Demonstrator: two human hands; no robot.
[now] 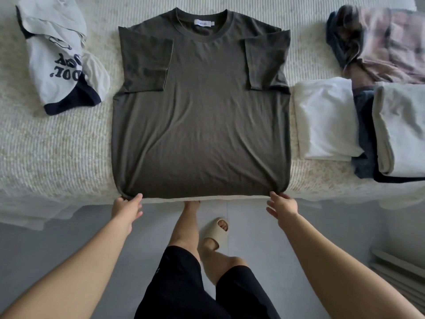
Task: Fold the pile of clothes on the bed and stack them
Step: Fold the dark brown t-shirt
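Observation:
A dark olive T-shirt (202, 116) lies flat and face up on the cream bed (57, 146), collar at the far side, both sleeves turned in over the chest. Its hem runs along the bed's near edge. My left hand (127, 207) pinches the hem's left corner, where the cloth puckers. My right hand (284, 208) pinches the right corner, its other fingers spread loosely below the edge.
A crumpled white and navy printed shirt (57, 58) lies at the far left. On the right sit a folded white garment (326, 118), a folded beige piece (400, 127) on dark ones, and a rumpled plaid garment (386, 42). My legs and a slipper (215, 229) are on the grey floor.

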